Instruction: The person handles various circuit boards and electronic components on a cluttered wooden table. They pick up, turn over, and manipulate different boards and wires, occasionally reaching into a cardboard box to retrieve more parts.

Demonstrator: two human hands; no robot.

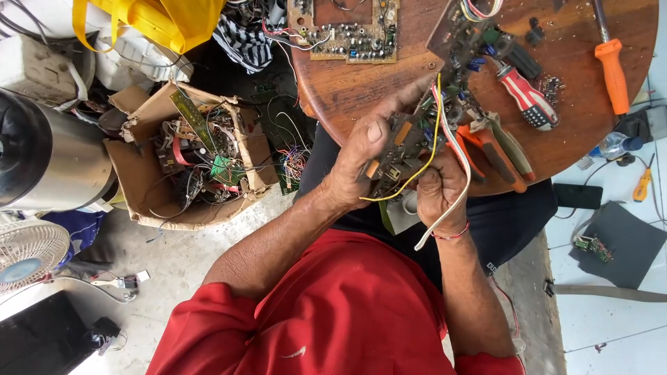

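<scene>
- Left hand [365,163] clamped on a circuit board [410,135], thumb flat across its near face, fingers wrapped behind
- Right hand [439,191] under the board's lower end, fingers curled shut around it and the wires
- Board is held between both hands at the near edge of the round wooden table [361,90], tilted, component side facing up
- Yellow wire [434,139] loops off the board down past the left hand; white ribbon cable [455,173] runs over the right wrist
- Orange-handled pliers [497,153] lie on the table just beside the right hand
- Red and white screwdriver [529,101] further back on the table, orange screwdriver [613,66] well apart toward the far right edge
- Second circuit board [347,28] lies flat at the table's far side
- Torn cardboard box [184,156] full of boards and wiring on the floor to the left, steel cylinder [45,156] next to it
- Small fan [28,253] at the lower left, yellow bag [163,21] at the top
</scene>
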